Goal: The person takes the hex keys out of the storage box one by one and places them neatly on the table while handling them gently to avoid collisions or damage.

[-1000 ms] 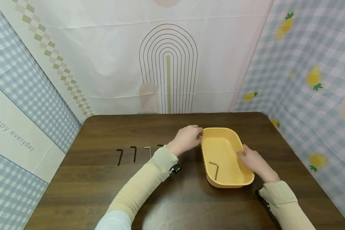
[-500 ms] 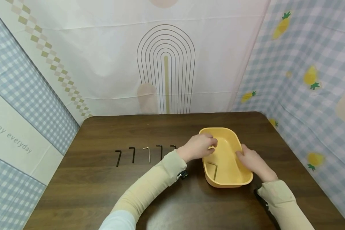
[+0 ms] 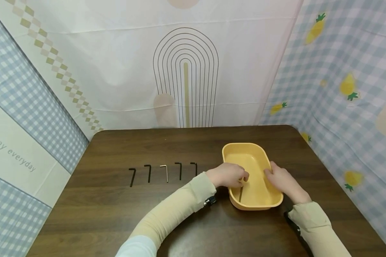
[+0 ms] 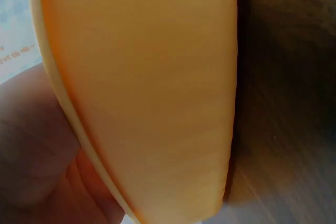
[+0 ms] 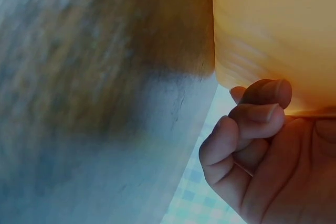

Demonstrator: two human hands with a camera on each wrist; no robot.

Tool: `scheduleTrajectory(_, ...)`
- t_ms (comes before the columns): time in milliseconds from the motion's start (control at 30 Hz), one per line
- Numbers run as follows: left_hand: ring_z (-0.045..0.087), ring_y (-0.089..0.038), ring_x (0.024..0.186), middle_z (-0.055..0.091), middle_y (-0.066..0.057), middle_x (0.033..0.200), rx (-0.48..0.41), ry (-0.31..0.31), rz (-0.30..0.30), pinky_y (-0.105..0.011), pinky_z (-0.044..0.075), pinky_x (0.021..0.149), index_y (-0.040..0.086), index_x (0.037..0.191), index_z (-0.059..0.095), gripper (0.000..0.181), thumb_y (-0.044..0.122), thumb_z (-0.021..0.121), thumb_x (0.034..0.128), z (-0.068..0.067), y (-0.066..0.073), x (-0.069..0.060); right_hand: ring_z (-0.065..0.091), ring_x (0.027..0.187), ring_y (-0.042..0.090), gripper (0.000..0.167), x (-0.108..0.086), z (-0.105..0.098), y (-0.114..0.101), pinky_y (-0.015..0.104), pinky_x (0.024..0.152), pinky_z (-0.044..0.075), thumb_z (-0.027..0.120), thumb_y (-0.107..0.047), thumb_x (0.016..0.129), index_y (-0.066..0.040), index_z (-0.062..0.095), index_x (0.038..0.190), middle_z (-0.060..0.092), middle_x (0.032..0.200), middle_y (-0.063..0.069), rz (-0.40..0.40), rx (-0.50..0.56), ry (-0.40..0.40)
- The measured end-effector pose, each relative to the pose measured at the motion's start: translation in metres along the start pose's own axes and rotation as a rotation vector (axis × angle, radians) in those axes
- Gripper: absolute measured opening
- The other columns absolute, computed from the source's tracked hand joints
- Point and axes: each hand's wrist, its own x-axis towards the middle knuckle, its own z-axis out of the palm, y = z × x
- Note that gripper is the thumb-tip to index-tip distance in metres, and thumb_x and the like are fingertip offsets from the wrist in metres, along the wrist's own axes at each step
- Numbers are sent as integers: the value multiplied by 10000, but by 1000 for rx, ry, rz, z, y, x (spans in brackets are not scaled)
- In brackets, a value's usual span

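Note:
A yellow plastic tray (image 3: 252, 160) stands at the right of the table. My right hand (image 3: 281, 180) grips its right rim, thumb inside and curled fingers (image 5: 262, 95) outside below the rim. A brass-coloured hex key (image 3: 241, 194) lies in the tray's near left corner. My left hand (image 3: 231, 175) reaches over the left rim, its bent fingers at the hex key's upper end and covering the short arm. Whether they pinch it cannot be seen. In the left wrist view the tray's outer wall (image 4: 147, 93) blocks the fingertips.
Left of the tray several hex keys lie in a spaced row: black ones (image 3: 133, 177), (image 3: 149, 174), a silver one (image 3: 166, 174), and more black ones (image 3: 180, 172), (image 3: 196, 168). The dark wooden table (image 3: 115, 214) meets fabric-covered walls at the back and sides.
My left hand has moved from the tray's left rim in and down toward me, to the brass hex key. The right hand keeps its grip on the tray, which has hardly moved.

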Motion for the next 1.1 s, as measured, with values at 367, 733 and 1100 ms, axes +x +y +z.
scheduleTrajectory(367,518,-34,795,628,130,935,61,-49,-39,-247,439,668,267,1052,704,121,215,649,958,6,8,7,614,634,200,477,1,2,0,356,569,501,322,-286,1084,104,340,1357,603,830,149,0,1,-2)
scheduleTrajectory(733,521,-43,759,598,136,858,41,-87,-85,-284,403,633,288,906,644,107,184,647,934,5,12,9,617,676,196,488,0,1,-1,358,612,503,329,-291,1081,107,340,1363,615,896,170,-2,-12,0)
scheduleTrajectory(1100,496,-58,683,536,104,740,56,-107,-89,-272,363,628,259,785,553,188,223,619,957,6,13,9,615,671,201,483,-1,2,-1,358,606,498,328,-311,1082,99,360,1335,611,882,166,0,-14,5)
